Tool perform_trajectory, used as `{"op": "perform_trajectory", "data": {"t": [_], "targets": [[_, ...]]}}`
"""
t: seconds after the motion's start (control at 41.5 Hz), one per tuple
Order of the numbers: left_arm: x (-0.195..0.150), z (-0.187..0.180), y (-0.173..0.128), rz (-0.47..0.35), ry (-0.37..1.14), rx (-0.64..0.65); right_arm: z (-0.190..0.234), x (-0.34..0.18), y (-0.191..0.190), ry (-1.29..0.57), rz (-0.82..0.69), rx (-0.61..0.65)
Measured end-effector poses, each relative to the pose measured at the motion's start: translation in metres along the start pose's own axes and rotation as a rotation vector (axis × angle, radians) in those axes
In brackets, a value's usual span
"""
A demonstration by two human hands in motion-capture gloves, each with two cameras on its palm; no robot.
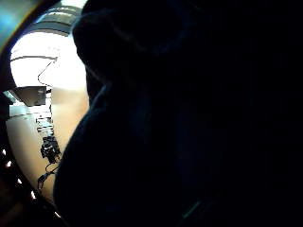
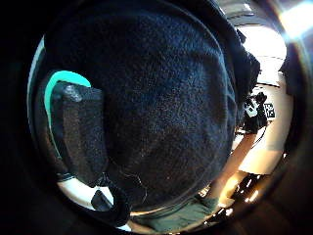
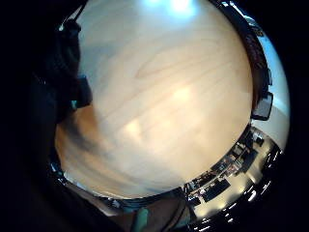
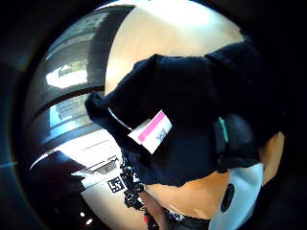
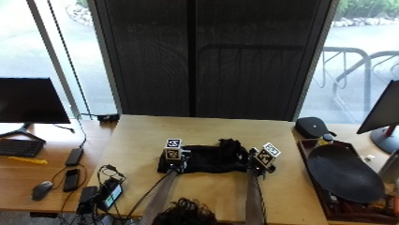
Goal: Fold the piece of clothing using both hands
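The black garment [image 5: 204, 159] lies bunched in a low band on the wooden counter [image 5: 205, 131], between both hands. It is judged soft, light and limp, best taken at its two ends. Cloth is seen close to the left hand [image 5: 173, 158] and right hand [image 5: 262, 161], but neither grip can be told.

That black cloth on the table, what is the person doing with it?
A person at a wooden table is folding a black piece of clothing. It lies bunched in front of them. The left hand is at its left end and the right hand at its right end. The right palm view shows dark cloth with a pink and white tag close to that hand. The fold does not look finished yet.
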State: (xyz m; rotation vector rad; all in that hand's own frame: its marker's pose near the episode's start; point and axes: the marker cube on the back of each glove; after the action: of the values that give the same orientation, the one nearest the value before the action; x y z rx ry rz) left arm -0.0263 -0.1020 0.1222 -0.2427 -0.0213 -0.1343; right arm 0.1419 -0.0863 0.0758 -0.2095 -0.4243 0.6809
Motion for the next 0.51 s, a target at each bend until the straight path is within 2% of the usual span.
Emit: {"op": "perform_trajectory", "data": {"t": [0.096, 0.193, 0.313, 0.41, 0.506], "targets": [[0.007, -0.001, -0.008, 0.045, 0.019, 0.059, -0.002, 0.006, 0.006, 0.099, 0.096, -0.034], [0.007, -0.005, -0.026, 0.008, -0.048, 0.186, -0.013, 0.006, -0.007, 0.139, 0.139, 0.063], [0.033, 0.000, -0.008, 0.031, 0.012, 0.022, -0.030, 0.009, -0.012, 0.080, 0.115, 0.066], [0.047, 0.000, -0.011, 0.021, -0.001, 0.022, -0.052, 0.010, -0.024, -0.042, 0.054, 0.189], [0.060, -0.001, -0.014, 0.011, -0.013, 0.028, -0.072, 0.001, -0.026, -0.232, -0.122, 0.264]]}}
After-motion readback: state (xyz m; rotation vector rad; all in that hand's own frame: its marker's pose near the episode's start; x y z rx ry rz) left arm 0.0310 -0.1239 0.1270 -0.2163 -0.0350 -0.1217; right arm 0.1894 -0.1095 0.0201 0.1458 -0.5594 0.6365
